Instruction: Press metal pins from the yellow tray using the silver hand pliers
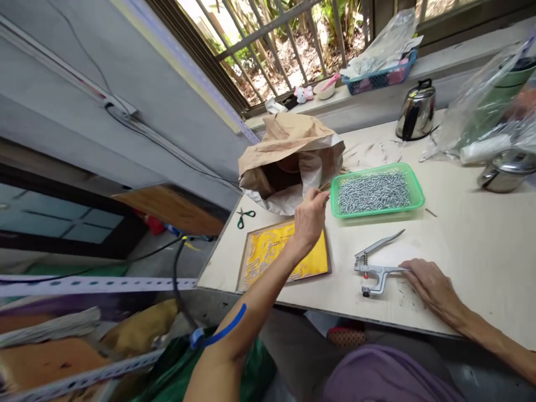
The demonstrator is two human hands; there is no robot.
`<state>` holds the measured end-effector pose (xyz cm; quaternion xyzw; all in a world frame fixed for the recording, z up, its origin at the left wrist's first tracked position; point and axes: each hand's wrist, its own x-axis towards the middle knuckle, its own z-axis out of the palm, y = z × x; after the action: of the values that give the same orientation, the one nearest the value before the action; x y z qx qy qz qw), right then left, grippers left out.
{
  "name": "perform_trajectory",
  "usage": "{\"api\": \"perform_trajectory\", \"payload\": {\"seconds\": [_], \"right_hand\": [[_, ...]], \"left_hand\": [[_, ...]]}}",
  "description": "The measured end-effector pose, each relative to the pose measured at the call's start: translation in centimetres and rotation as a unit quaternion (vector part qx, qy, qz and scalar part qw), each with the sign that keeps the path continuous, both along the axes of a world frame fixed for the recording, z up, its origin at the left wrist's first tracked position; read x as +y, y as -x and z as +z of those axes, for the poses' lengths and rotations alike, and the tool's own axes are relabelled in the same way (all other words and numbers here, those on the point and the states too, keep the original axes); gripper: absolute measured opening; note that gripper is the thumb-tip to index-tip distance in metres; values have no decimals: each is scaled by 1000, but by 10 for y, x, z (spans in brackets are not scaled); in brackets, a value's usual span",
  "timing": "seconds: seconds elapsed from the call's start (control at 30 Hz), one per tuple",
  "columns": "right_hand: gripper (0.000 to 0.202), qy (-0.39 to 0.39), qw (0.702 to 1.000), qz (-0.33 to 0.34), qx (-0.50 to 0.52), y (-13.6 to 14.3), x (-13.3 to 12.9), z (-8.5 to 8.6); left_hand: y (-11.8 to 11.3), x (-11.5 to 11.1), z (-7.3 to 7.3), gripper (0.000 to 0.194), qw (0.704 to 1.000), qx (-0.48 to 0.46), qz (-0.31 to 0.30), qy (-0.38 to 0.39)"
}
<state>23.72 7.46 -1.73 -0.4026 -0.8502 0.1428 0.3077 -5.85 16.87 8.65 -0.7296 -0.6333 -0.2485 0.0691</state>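
Note:
My left hand (310,220) is raised between the open brown paper bag (288,137) and the green basket (419,202), its fingers pressed together; what they hold, if anything, is too small to tell. The basket is filled with small metal pieces (373,193). Below my left forearm lies a shallow tray with a yellow sheet (315,258) and scattered small metal pieces. On the table to the right, my right hand (431,287) grips the end of one handle of the silver hand pliers (382,273), whose other handle stands raised.
Green-handled scissors (246,216) lie left of the bag. A steel kettle (416,110), a metal pot (506,170) and plastic bags (481,123) stand at the back right. A blue basket (381,78) sits on the windowsill. The table's front edge runs below both forearms.

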Motion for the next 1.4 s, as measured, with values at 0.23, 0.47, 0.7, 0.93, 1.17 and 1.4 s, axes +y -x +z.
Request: {"api": "perform_trajectory", "payload": {"seconds": [0.23,0.47,0.7,0.93,1.17,1.4], "right_hand": [[37,49,999,11,0,13,-4,-34],[33,11,1000,3,-21,14,-7,-46],[28,-18,994,48,-99,14,-4,-23],[25,-46,981,57,-177,30,-5,-11],[32,-38,979,95,-177,33,-11,-11],[34,-94,979,53,-171,34,-22,-27]], "left_hand": [[87,-29,-31,22,966,-15,175,190],[104,-54,-67,23,930,48,147,332],[108,-61,-85,25,936,146,40,318],[93,-65,-78,17,964,53,28,258],[6,-130,-59,20,796,-419,103,424],[-42,-162,-77,38,669,-537,176,483]]}}
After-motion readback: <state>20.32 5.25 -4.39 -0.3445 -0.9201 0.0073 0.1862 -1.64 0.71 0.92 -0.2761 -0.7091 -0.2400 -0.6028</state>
